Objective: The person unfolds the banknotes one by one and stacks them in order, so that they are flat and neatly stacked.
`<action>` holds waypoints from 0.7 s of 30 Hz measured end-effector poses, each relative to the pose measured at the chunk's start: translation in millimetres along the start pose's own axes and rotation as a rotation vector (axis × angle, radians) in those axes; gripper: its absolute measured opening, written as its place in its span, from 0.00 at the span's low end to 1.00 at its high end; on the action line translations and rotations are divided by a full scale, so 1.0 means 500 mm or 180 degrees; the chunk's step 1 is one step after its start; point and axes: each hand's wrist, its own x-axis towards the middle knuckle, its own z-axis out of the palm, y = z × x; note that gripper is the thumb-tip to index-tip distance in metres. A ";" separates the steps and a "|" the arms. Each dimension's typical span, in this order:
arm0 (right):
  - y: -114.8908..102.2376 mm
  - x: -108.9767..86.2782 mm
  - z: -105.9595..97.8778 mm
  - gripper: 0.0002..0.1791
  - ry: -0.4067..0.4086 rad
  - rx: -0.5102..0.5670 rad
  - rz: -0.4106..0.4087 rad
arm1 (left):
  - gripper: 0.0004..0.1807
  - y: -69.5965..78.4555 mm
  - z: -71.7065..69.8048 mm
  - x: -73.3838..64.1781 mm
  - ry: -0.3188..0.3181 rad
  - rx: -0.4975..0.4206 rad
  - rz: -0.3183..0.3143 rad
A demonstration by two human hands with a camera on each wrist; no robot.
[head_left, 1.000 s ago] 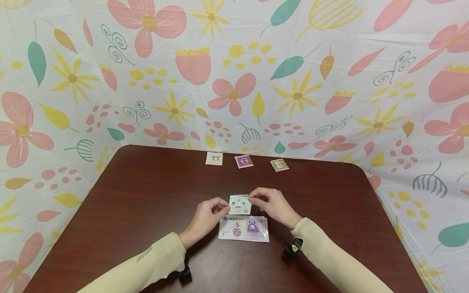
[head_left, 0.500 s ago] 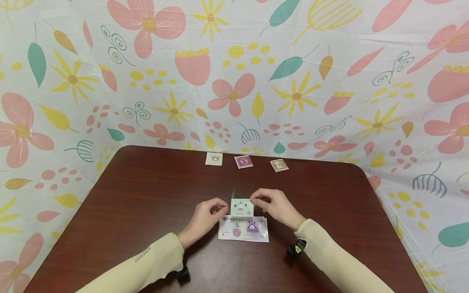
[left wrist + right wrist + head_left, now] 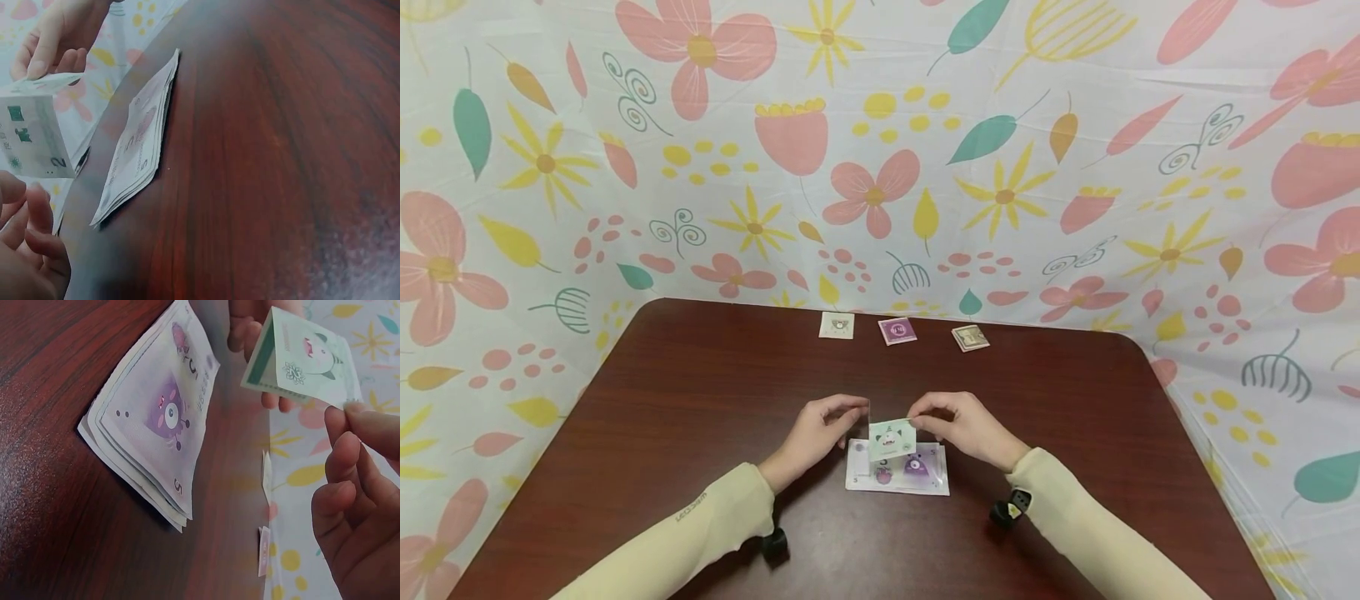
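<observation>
A small folded green play banknote (image 3: 892,442) hangs between both hands, its cartoon-face half facing up and a flap standing at its left. The right hand (image 3: 966,427) pinches its upper right corner with thumb and forefinger, seen closely in the right wrist view. At the flap's upper edge, the left hand (image 3: 816,435) pinches the note between thumb and fingertips. The flap's "2" shows in the left wrist view. Below lies a stack of purple 5 play banknotes (image 3: 898,479), flat on the table, partly covered by the green note in the head view.
Along the table's (image 3: 722,375) far edge lie a pale folded note (image 3: 837,326), a purple folded note (image 3: 898,331) and a brownish folded stack (image 3: 972,337). A floral cloth (image 3: 880,100) hangs behind the table and at its sides.
The green banknote has unfolded partway, its flap rising at the left, and has come nearer over the purple stack. The left hand, apart from it half a second ago, has moved up to the flap.
</observation>
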 end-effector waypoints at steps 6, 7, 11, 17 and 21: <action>0.002 -0.003 -0.005 0.04 -0.0040 0.0115 0.0055 | 0.12 -0.003 0.002 0.003 -0.0132 -0.0146 -0.0028; 0.004 -0.003 -0.006 0.04 -0.0043 0.0135 0.0065 | 0.12 -0.005 0.001 0.002 -0.0151 -0.0150 -0.0027; 0.008 -0.005 -0.007 0.04 -0.0071 0.0176 0.0052 | 0.13 -0.007 0.004 0.004 -0.0228 -0.0191 -0.0021; 0.005 -0.003 -0.008 0.05 -0.0103 0.0186 0.0051 | 0.14 0.000 0.017 0.012 -0.0288 -0.0269 -0.0068; 0.008 -0.004 -0.012 0.04 -0.0004 0.0126 0.0115 | 0.12 0.005 0.016 0.007 -0.0163 -0.0376 -0.0181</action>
